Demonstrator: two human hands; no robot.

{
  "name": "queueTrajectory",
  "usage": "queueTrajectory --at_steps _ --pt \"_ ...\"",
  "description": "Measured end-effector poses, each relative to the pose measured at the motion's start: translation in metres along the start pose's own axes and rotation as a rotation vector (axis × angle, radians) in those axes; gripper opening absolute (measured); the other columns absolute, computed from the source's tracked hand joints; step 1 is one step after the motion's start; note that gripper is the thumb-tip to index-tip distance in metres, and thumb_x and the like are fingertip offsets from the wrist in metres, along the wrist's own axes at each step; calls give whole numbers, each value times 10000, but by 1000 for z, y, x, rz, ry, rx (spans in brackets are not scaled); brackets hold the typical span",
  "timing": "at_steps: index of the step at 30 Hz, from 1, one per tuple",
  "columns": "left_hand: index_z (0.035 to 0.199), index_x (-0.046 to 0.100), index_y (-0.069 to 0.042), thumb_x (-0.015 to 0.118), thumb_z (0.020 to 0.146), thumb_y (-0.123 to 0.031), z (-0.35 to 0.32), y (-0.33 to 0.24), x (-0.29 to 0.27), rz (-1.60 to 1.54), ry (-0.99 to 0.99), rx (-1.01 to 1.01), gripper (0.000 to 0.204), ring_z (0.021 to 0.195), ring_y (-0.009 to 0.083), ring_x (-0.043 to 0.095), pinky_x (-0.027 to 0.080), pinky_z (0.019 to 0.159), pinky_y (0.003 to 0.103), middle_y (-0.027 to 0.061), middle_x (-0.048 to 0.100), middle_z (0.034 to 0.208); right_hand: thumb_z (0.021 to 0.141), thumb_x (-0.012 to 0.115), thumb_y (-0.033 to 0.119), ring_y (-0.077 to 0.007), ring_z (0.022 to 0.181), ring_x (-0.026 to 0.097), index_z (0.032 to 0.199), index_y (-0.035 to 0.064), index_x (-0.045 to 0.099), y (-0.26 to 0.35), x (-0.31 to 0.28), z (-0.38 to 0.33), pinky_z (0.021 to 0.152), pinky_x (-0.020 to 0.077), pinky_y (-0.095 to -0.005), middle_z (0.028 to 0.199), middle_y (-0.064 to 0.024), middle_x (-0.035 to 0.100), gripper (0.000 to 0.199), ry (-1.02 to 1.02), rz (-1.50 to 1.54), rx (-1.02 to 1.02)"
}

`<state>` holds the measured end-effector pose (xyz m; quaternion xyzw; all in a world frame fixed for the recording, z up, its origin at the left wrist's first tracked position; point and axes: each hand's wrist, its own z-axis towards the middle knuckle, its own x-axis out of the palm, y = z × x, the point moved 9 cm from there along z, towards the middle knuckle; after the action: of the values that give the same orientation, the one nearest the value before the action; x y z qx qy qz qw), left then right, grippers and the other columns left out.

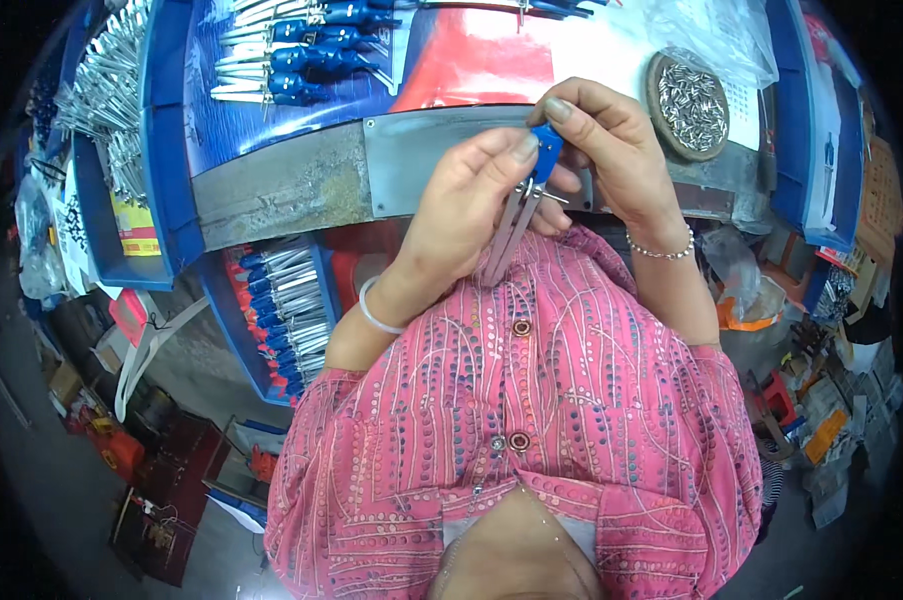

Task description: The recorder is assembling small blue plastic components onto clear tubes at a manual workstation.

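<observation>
Both of my hands meet in front of my chest at the bench edge, around a tool with a blue end piece (545,152) and long thin metal arms that point down toward my shirt. My left hand (463,195) pinches the blue end from the left, thumb on top. From the right, my right hand (616,150) has its thumb and forefinger closed at the top of the same piece. A thin metal pin (555,197) sticks out sideways below the blue part. The lower fingers of both hands are partly hidden.
A round dish (655,108) of small metal pins stands right of my hands. Similar blue tools (316,60) lie in a row at the far left, and more fill a blue bin (328,290) below the bench. Metal rods (111,95) fill another bin. Clear plastic bags (716,35) lie behind the dish.
</observation>
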<state>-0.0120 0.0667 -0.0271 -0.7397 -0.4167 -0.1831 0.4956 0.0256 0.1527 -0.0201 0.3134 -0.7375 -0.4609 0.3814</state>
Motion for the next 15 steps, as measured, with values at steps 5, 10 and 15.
queueTrajectory --at_steps 5,10,15 --pt "1274 238 -55 454 858 -31 -2 -5 24 138 13 45 469 768 185 600 494 684 270 150 570 954 889 492 156 -14 563 452 1010 13 540 5 -13 -16 489 384 -156 706 13 536 193 -100 135 75" --pt "1329 200 -42 431 809 55 6 -4 47 255 -42 129 578 895 206 569 502 726 310 130 538 995 832 558 118 -58 599 538 936 12 554 -1 -25 -42 519 452 -203 742 -16 583 149 -102 -23 141" --pt "1343 81 -3 560 778 -90 14 8 97 74 87 22 746 939 332 562 483 803 415 221 470 1115 822 574 122 -97 655 531 919 -23 545 50 -64 -81 587 439 -244 738 -33 560 177 -231 -141 -312"
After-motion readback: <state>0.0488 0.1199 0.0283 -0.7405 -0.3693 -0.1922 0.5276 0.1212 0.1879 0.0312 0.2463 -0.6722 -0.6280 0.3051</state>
